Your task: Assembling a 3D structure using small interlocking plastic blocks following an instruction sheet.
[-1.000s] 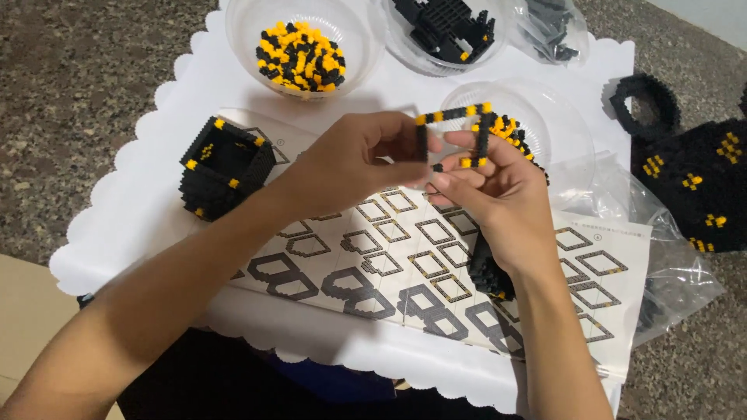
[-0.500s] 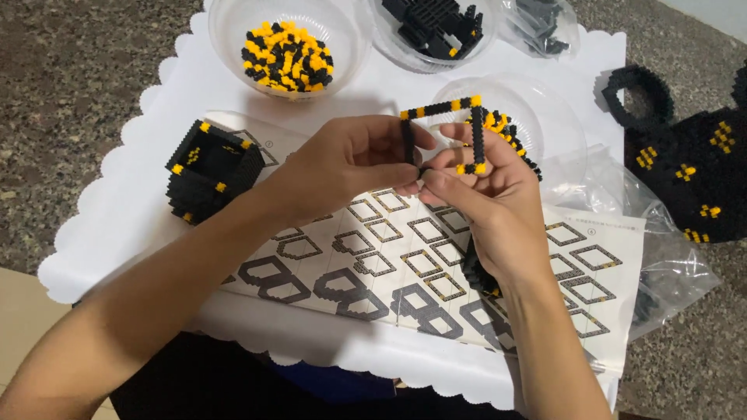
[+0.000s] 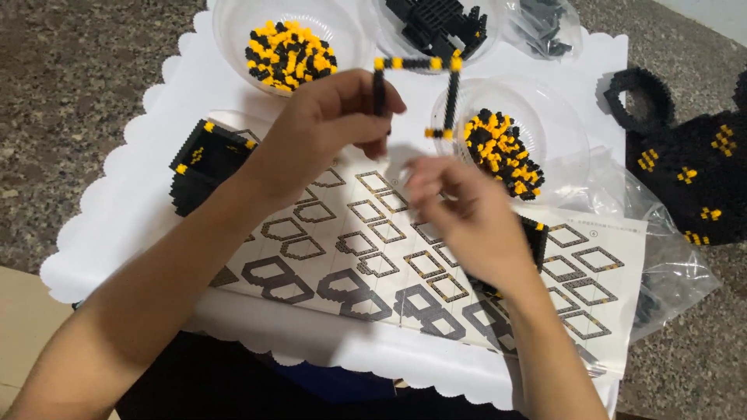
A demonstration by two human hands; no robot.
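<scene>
White scalloped mat [image 3: 140, 233]: three clear bowls; left hand [image 3: 327, 128] pinches one black-yellow brick frame [image 3: 416, 85]; right hand [image 3: 467, 214] blurred, grip unclear.

A: What sits at the back of the white scalloped mat [image 3: 156, 117]?

B: Three clear bowls. The left bowl [image 3: 233, 31] holds mixed yellow and black bricks; the middle bowl [image 3: 389, 23], black pieces; the right bowl [image 3: 560, 132], a black-and-yellow pile.

A: Other items?

B: Black brick block [image 3: 206, 159] with yellow spots on the mat's left. Printed diagram sheet [image 3: 366, 257] at centre. Black brick bag shape [image 3: 689, 167] on the speckled floor [image 3: 70, 101], beside a clear plastic bag [image 3: 669, 272].
</scene>
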